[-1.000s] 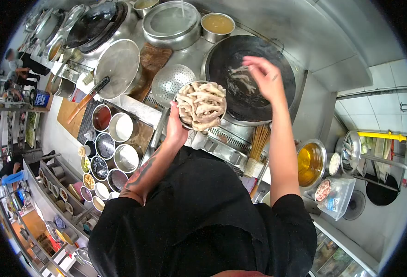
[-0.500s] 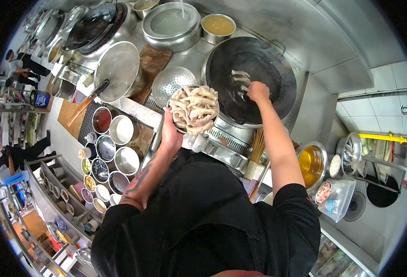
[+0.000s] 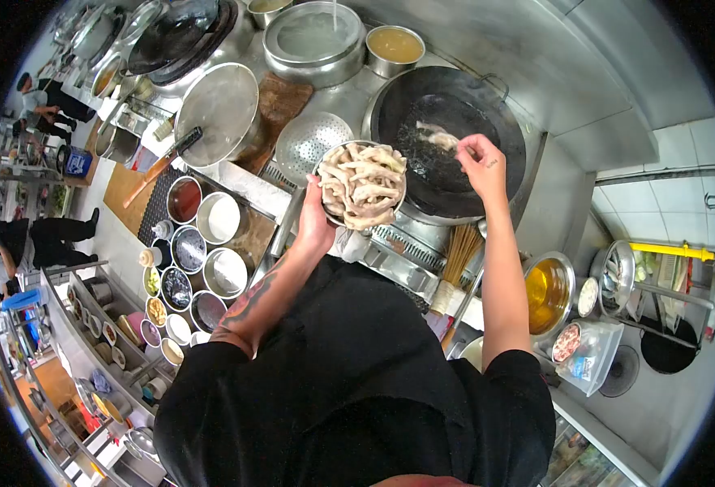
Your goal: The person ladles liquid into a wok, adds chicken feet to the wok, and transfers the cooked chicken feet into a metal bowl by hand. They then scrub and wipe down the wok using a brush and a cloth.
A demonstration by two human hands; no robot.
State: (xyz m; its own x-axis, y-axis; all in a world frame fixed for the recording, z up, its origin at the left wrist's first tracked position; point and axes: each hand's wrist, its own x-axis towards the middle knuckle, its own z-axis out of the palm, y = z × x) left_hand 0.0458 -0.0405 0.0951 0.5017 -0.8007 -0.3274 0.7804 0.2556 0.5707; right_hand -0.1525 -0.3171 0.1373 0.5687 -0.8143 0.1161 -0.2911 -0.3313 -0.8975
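Note:
My left hand (image 3: 315, 221) grips the edge of a round metal bowl heaped with pale chicken feet (image 3: 364, 183), tilted toward me in front of the wok. Over the right part of the dark wok (image 3: 406, 174) is my right hand (image 3: 484, 165), its thumb and fingers pinched together. A few pale chicken feet (image 3: 437, 136) lie in the bubbling liquid in the wok, right by those fingertips. Whether the fingers hold a piece, I cannot make out. Left of the bowl, a perforated strainer (image 3: 309, 140) rests on the stove.
A bamboo brush (image 3: 459, 250) stands below the wok. To the right is a basin of yellow oil (image 3: 545, 296). Seasoning pots (image 3: 226, 273), a large mesh strainer (image 3: 215, 114) and a pot of water (image 3: 313, 36) are left. Two people (image 3: 45, 235) stand far left.
My right hand has lifted slightly and moved right, away from the wok's middle. In the view, the bowl in my left hand has shifted right. Bubbles now surround the pieces in the wok.

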